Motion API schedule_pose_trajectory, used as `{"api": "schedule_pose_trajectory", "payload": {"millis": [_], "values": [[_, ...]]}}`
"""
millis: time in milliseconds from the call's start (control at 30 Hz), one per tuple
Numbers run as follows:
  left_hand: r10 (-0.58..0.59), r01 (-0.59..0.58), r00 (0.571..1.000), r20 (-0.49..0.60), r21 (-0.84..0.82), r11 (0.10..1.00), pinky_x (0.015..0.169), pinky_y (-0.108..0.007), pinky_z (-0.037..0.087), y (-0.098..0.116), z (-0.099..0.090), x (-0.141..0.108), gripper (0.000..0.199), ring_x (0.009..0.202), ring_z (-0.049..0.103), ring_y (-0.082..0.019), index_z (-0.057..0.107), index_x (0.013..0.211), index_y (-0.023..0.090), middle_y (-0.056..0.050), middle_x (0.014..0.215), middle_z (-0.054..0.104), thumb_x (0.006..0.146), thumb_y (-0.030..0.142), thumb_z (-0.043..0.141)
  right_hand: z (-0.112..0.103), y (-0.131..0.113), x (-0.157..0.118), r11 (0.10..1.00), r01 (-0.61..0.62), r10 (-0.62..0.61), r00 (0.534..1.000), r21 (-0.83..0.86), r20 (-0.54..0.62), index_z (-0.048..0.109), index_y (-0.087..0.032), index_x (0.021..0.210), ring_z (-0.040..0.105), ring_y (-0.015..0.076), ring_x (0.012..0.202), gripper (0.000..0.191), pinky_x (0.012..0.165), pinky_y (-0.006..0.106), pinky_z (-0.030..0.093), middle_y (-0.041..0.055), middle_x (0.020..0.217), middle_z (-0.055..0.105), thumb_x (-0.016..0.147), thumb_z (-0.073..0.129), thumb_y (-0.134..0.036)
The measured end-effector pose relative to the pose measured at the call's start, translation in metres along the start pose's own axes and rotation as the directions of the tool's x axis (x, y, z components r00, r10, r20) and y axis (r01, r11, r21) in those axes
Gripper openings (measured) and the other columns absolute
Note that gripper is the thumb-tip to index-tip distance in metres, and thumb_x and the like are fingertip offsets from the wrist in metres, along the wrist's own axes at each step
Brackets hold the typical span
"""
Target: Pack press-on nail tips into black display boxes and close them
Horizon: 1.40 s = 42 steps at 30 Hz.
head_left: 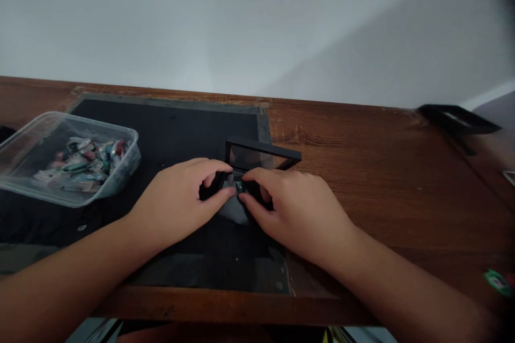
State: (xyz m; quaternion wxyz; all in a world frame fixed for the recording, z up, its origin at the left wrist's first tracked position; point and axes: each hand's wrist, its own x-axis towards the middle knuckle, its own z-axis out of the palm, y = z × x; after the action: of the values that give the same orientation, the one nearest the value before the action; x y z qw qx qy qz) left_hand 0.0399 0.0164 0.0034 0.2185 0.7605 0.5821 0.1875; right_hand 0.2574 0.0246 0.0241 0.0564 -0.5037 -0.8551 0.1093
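In the middle of the head view, both hands meet over a small black box whose windowed lid (263,154) stands raised behind the fingers. Thumb and index finger of my right hand (301,203) close on a small dark green glossy piece (240,187). My left hand (173,193) curves in from the other side, its thumb and index fingertips around a small greyish, see-through bit that is too blurred to name. Below the fingertips lies a pale, filmy patch (235,213), perhaps plastic. The hands hide most of the box's lower part.
A clear plastic tub (76,201) of small wrapped pieces in green, red and white stands at the left. Beneath the work lies a black mat (193,128) taped to the wooden table (362,171). A black object (458,119) sits at the far right, and a green item (498,282) near the right edge.
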Motion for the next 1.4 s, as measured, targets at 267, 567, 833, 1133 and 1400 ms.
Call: {"api": "schedule_pose_trajectory", "payload": {"millis": [267,567,833,1133,1400], "values": [[-0.033,0.034,0.998,0.050,-0.027,0.999,0.053,-0.028,0.030,-0.003,-0.001,0.006,0.030,0.057,0.047,-0.015,0.084,0.110,0.032,0.002,0.067,0.058,0.094,0.054,0.072,0.002,0.002,0.002,0.999,0.053,-0.053,0.999,0.012,0.010,0.079,-0.027,0.121,0.070,0.0209,0.069,0.024,0.057,0.029,0.024,0.0008,0.087,0.081,0.099,0.069,-0.031],[0.006,-0.005,0.996,0.092,-0.012,1.000,0.056,-0.028,0.030,-0.001,-0.003,0.007,0.029,0.057,0.047,-0.014,0.083,0.111,0.028,0.003,0.063,0.054,0.097,0.048,0.069,0.007,0.003,0.004,0.999,0.041,-0.041,0.999,-0.023,-0.015,0.080,-0.026,0.118,0.069,0.0218,0.065,0.022,0.054,0.028,0.027,0.0015,0.078,0.078,0.101,0.068,-0.035],[0.003,0.002,0.985,0.175,-0.025,1.000,0.062,-0.030,0.030,0.003,-0.007,0.009,0.029,0.063,0.053,-0.014,0.080,0.121,0.026,0.004,0.067,0.059,0.101,0.038,0.064,0.017,0.008,0.004,0.996,0.084,-0.084,0.984,-0.005,-0.158,0.081,-0.024,0.110,0.064,0.0201,0.049,0.021,0.047,0.027,0.028,-0.0011,0.066,0.073,0.094,0.072,-0.035],[-0.024,0.041,0.985,0.170,-0.096,0.995,0.062,-0.031,0.036,0.004,-0.004,0.009,0.020,0.062,0.058,-0.014,0.077,0.110,0.026,0.005,0.067,0.065,0.096,0.029,0.063,0.017,0.012,0.001,0.970,0.205,-0.163,0.946,0.130,-0.279,0.081,-0.027,0.101,0.061,0.0181,0.043,0.020,0.042,0.028,0.034,-0.0027,0.061,0.070,0.096,0.066,-0.039],[-0.023,0.042,0.989,0.146,-0.127,0.991,0.062,-0.031,0.038,-0.001,-0.001,0.010,0.021,0.064,0.060,-0.014,0.077,0.113,0.025,0.005,0.071,0.068,0.096,0.034,0.067,0.019,0.017,0.003,0.943,0.296,-0.242,0.924,0.151,-0.297,0.080,-0.028,0.101,0.064,0.0190,0.043,0.020,0.040,0.029,0.039,-0.0024,0.062,0.071,0.097,0.066,-0.041]]}}
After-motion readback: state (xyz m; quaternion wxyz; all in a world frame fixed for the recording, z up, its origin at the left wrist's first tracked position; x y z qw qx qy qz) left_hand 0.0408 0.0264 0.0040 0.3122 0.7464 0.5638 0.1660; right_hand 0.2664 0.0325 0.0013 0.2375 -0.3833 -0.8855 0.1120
